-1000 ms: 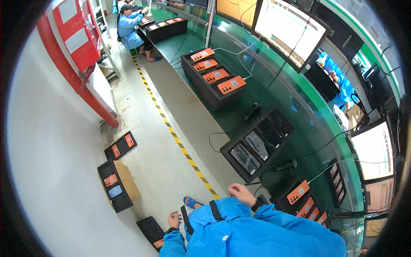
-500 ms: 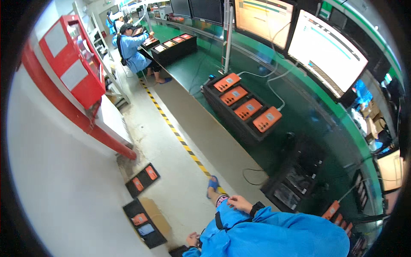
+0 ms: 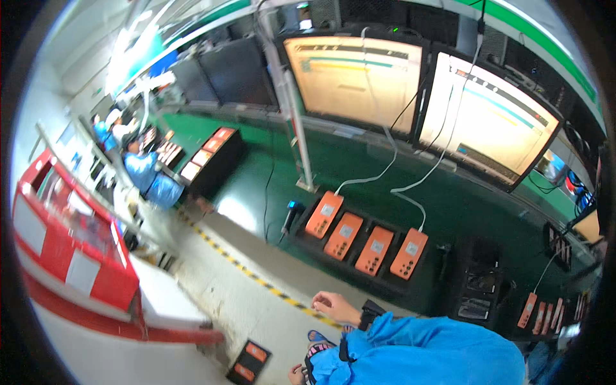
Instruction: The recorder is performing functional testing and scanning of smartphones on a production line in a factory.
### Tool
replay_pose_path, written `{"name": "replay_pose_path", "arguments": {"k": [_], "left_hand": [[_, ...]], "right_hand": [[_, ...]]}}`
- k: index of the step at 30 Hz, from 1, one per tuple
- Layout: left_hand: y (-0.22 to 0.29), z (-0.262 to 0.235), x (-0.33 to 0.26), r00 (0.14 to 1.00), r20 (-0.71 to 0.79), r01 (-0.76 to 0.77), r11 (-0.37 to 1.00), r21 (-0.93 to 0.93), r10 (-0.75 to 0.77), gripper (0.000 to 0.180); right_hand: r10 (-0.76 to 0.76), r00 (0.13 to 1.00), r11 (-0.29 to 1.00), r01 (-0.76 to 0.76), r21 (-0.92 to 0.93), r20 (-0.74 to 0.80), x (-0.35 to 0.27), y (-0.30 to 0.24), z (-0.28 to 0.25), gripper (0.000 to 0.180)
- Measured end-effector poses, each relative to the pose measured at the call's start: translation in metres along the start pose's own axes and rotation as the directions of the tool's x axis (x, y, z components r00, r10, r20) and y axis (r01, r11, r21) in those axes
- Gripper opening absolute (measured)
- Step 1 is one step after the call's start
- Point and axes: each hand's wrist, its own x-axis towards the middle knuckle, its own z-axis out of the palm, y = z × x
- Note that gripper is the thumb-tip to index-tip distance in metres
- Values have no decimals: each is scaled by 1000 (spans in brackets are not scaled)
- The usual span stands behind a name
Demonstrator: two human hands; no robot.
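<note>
My right hand (image 3: 337, 309) is held out in front of the blue sleeve, its fingers loosely bent and apart with nothing in them. It is over the aisle floor, just short of the green bench (image 3: 443, 204), touching nothing. My left hand (image 3: 296, 374) hangs low by my leg, partly cut off by the lower edge; its fingers are loosely bent and seem empty. Nearest to my right hand on the bench is a black tray (image 3: 301, 236) with several flat orange devices (image 3: 375, 251) standing in it. Thin white cables (image 3: 410, 192) run from two of them.
Two lit monitors (image 3: 356, 80) stand behind the tray. A dark handheld tool (image 3: 290, 218) lies beside it. To the right are a black tray with dark panels (image 3: 475, 308) and more orange devices (image 3: 527, 311). A red cabinet (image 3: 70, 244) and a floor tray (image 3: 249, 362) are left. A person (image 3: 147, 172) works farther off.
The view has turned toward the bench, and the tray of orange devices looks closer. My right hand has come forward and up from my leg; my left hand still hangs low.
</note>
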Motion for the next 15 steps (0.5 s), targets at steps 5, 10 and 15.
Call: {"name": "replay_pose_path", "arguments": {"k": [5, 10, 15], "left_hand": [[159, 52, 87, 948, 46, -319, 932, 172, 316, 40], [358, 157, 87, 743, 154, -665, 745, 62, 651, 21], [500, 245, 61, 467, 260, -883, 432, 183, 845, 20]], "right_hand": [[-89, 894, 936, 227, 270, -440, 33, -17, -47, 18], [-220, 491, 959, -49, -279, -843, 52, -5, -90, 15], [-263, 257, 917, -234, -324, -930, 66, 6, -100, 18]]}}
